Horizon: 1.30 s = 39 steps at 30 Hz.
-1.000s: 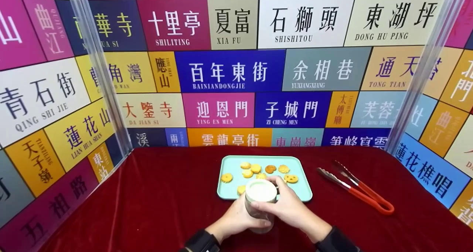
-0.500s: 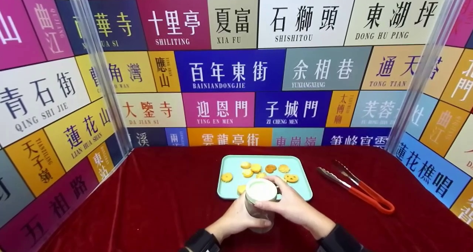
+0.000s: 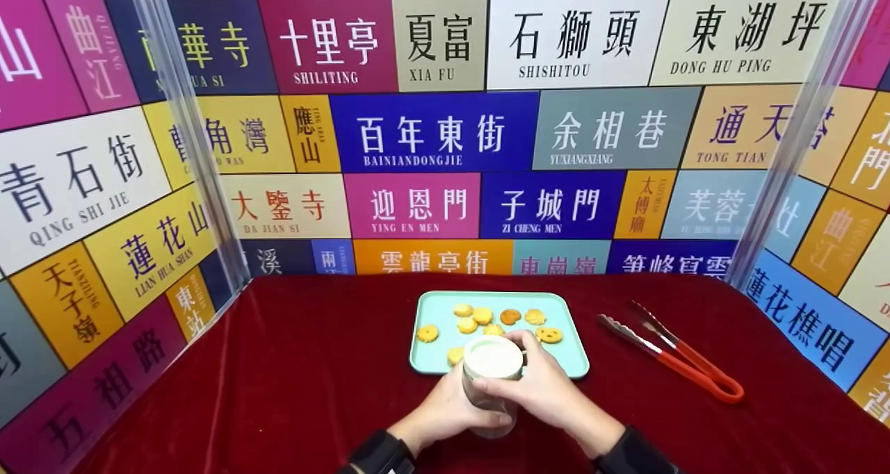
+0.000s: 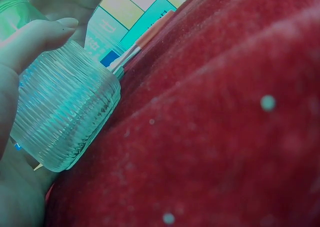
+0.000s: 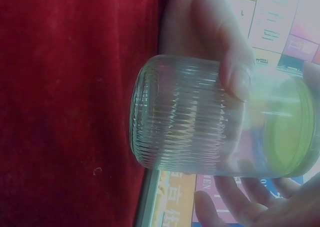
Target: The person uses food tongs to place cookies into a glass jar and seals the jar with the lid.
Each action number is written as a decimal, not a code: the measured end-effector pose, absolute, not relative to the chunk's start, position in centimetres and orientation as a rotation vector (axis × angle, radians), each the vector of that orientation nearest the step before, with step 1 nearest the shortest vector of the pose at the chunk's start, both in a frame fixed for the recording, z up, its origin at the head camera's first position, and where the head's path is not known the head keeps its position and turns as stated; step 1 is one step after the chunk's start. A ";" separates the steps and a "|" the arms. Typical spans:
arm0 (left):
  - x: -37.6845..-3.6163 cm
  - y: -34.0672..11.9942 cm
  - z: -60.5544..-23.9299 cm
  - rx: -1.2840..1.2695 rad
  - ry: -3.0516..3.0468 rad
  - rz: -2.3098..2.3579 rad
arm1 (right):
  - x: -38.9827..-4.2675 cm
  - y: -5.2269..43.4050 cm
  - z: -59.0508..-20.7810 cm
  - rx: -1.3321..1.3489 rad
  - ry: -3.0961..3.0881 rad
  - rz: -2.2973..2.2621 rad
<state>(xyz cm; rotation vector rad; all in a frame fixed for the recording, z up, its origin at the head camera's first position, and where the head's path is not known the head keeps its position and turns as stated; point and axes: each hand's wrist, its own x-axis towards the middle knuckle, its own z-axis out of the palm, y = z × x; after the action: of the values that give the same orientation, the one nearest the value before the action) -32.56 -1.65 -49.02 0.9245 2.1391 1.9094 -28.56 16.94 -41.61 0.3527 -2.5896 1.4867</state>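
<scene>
Left hand (image 3: 439, 410) grips jar (image 5: 200, 119) below right hand (image 3: 546, 383).

Bright head view, hazy wrist views, the left teal-tinged with blurry red cloth (image 4: 225, 147)

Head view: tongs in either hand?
No, the tongs lie on the red cloth; left hand and right hand hold the jar.

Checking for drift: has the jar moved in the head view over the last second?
No: against the tray behind it, the jar shows no visible shift any way.
</scene>
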 end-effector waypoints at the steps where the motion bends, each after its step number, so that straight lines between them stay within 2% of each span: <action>1: -32.6 -1.7 -49.0 0.923 2.139 1.908 | -28.6 17.0 -41.6 0.362 -2.590 1.492; 19: -32.5 -1.7 -49.0 0.926 2.178 1.887 | -29.4 18.4 -41.5 0.557 -2.622 1.600; 31: -32.4 -1.7 -48.9 0.933 2.182 1.886 | -29.1 17.4 -42.0 0.404 -2.565 1.543; 39: -32.5 -1.7 -49.0 0.926 2.179 1.883 | -29.1 17.5 -41.9 0.416 -2.574 1.544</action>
<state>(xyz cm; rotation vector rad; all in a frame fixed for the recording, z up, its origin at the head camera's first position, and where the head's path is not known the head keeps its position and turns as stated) -32.54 -1.67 -48.97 0.9257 2.1790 1.8827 -29.10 17.47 -41.95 0.4162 -2.5743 1.5445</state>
